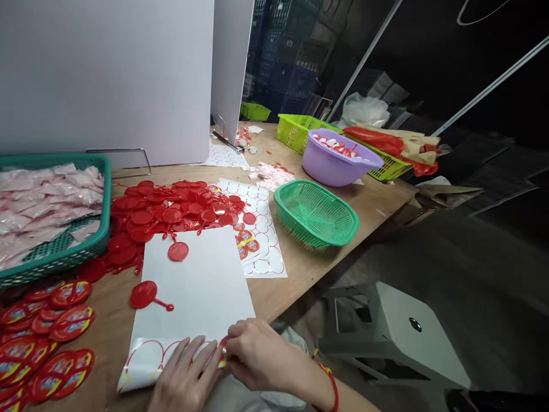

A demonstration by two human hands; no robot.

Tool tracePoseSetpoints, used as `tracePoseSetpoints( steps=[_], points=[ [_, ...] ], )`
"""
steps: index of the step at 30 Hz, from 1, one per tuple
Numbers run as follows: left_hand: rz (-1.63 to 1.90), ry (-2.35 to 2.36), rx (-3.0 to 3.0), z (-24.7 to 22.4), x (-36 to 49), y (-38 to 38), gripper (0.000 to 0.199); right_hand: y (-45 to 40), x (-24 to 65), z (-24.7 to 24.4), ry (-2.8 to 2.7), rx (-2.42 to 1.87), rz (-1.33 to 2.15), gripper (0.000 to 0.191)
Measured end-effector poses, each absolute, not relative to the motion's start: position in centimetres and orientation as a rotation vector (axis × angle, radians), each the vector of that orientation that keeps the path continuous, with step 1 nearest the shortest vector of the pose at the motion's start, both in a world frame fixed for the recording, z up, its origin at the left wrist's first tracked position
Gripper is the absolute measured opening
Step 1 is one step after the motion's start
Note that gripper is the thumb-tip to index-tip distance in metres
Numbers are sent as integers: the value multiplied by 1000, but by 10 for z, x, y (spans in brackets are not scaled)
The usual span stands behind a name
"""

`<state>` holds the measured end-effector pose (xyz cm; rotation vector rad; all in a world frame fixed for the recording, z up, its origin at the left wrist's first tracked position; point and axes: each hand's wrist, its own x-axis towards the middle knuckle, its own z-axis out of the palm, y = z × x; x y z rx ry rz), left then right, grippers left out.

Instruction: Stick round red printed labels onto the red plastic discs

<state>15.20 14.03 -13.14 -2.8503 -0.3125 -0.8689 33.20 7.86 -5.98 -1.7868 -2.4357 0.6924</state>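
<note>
A sticker sheet (197, 292) lies in front of me, its near edge curled over to show red ring outlines. My left hand (186, 375) rests on that curled edge with its fingers stretched out. At the right end of the curl, my right hand (263, 352) has its fingers pinched on a red and yellow round sticker (223, 350), mostly hidden by the fingers. Two red plastic discs with short handles lie on the sheet: one disc (178, 251) near its top and another disc (143, 294) at its left edge.
Loose red discs (171, 214) are heaped behind the sheet; stickered discs (72, 323) lie left. A teal basket (105, 200) holds pink-white packets. Farther right are a green basket (317, 214) and a purple basin (330, 166). A stool (412, 326) stands beyond the table edge.
</note>
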Motion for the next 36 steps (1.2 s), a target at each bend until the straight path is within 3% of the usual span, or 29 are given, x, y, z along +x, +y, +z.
tracePoseSetpoints(
  steps=[15,21,27,32,36],
  points=[
    [-955,-292,-2789,-139,150,144,18,75,331,-72,-2377,-1753,713,11],
    [-1083,-552,-2997,-134,149,135,24,68,339,-84,-1970,-1875,616,13],
    [-988,-1051,-3485,-88,147,127,19,75,347,-81,-1418,-1725,99,16],
    [-965,-1881,-3552,-56,160,137,23,84,323,-75,-1962,-1354,-592,9],
    [-984,-2107,-3405,-54,163,147,23,91,312,-75,-2138,-1220,-508,13]
  ],
)
